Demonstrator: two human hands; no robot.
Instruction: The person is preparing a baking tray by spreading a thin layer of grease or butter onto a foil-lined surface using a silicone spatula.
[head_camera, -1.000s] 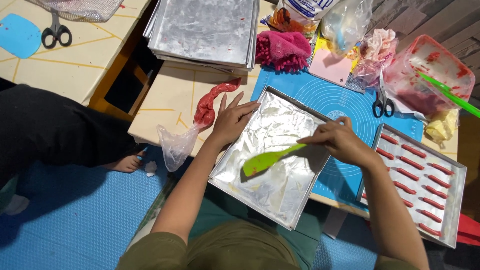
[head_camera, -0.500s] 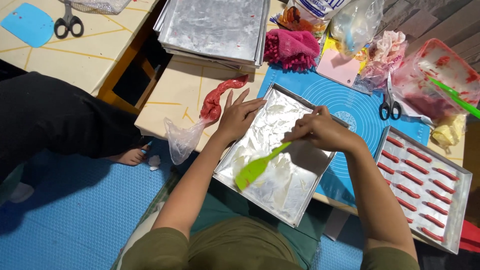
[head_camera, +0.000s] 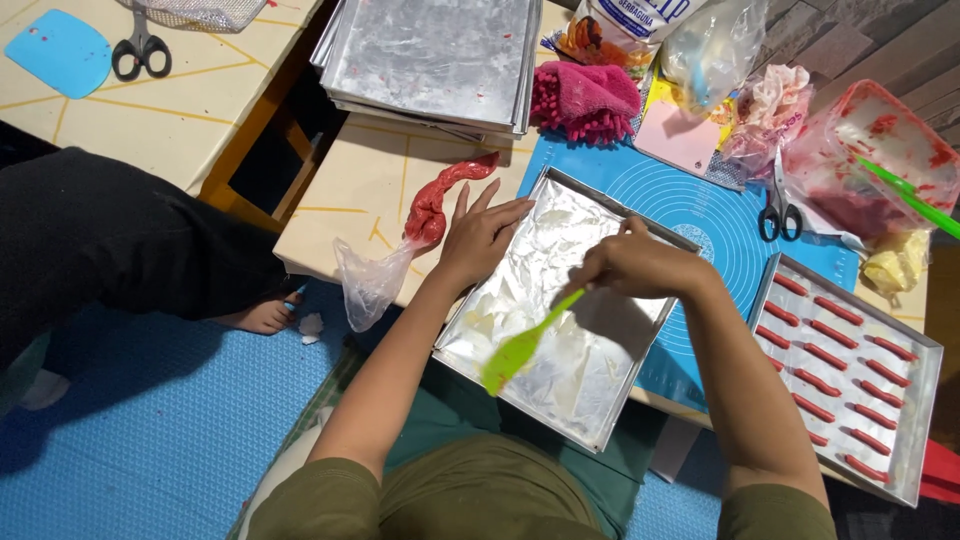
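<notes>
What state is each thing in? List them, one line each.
Left hand: flat on the tray's left edge.
Right hand: gripping the green spatula.
Metal tray: smeared with white.
Second tray: filled with red strips.
Piping bag: part full of red paste.
Scissors: closed.

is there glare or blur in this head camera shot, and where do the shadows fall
Head view: soft glare on the greased tray and the stacked trays; the right hand throws a shadow on the tray; the green spatula looks slightly blurred; the left hand is sharp.
</notes>
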